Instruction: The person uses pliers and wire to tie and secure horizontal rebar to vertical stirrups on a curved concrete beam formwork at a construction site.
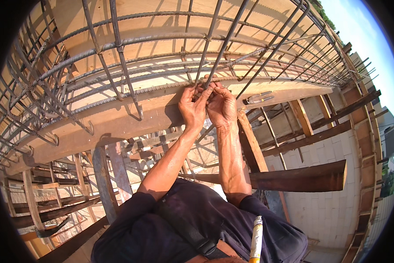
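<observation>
Just under the long bar (159, 87), the left hand (193, 104) and right hand (223, 106) are sitting equally near it, fingers curled; I can't tell if they're gripping it. The bar is running side to side.

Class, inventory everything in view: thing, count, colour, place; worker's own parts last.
Steel bars: many, grey, upper half
Plywood: count unclear, tan, behind bars
Timber beam: one, brown, beneath bars
Hand tool: one, grey, on beam
Plank: one, brown, lower right
Posts: several, brown, below beam
Blocky surface: one, pale, lower right
Sky: one patch, blue, upper right
Slim stick: one, white and yellow, bottom
Shirt: one, dark, bottom centre
Strap: one, black, on shirt
Forearms: two, bare, centre
Left hand: one, bare, at bars
Right hand: one, bare, at bars
</observation>
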A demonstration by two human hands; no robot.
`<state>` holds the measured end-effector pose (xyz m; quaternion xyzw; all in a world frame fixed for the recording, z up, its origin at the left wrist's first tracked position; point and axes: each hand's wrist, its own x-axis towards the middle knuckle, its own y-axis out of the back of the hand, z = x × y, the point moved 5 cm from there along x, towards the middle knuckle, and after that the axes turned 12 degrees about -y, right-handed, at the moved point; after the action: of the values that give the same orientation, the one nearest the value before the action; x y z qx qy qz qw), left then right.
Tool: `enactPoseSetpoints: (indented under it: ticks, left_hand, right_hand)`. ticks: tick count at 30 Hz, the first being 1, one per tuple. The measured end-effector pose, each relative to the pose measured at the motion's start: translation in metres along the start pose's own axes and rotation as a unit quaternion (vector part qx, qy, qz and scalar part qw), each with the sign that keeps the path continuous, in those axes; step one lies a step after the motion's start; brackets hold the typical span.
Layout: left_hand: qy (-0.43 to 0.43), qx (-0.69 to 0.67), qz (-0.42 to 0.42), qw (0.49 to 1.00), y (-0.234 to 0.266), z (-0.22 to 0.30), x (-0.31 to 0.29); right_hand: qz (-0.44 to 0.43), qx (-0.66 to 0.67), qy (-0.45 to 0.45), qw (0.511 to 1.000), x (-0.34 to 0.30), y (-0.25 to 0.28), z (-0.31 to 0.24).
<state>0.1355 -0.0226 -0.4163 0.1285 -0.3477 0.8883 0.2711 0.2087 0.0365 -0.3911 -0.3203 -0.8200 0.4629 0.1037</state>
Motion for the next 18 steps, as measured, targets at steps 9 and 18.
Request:
enactPoseSetpoints:
  ticks: [9, 18]
  left_hand:
    - [-0.007, 0.004, -0.015, 1.000, 0.001, 0.000, -0.003]
    - [-0.023, 0.010, -0.014, 1.000, 0.003, -0.005, -0.001]
  right_hand:
    - [0.236, -0.463, 0.113, 0.847, -0.038, -0.020, -0.062]
    - [0.097, -0.886, 0.047, 0.451, 0.016, -0.077, -0.094]
